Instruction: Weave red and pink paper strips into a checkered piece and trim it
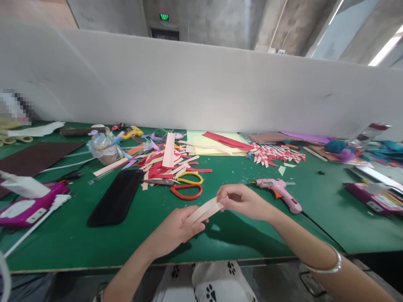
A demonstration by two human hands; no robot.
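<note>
A pale pink paper strip (pixel 206 209) is held above the table's front part. My left hand (pixel 179 228) grips its lower left end between thumb and fingers. At the upper right end, my right hand (pixel 241 200) pinches the strip with thumb and forefinger. Just beyond the hands lie scissors (pixel 185 198) with one yellow and one red handle loop. Their blades point at a heap of red and pale pink paper strips (pixel 160 167). A pink hot glue gun (pixel 283 195) rests to the right of my right hand.
A black phone (pixel 116 199) lies left of the scissors on the green table (pixel 252 239). Purple power strips (pixel 34 205) stand at both sides. Yellow paper sheets (pixel 217 144) and woven red-and-white paper pieces (pixel 277 153) lie before a white partition (pixel 201 88).
</note>
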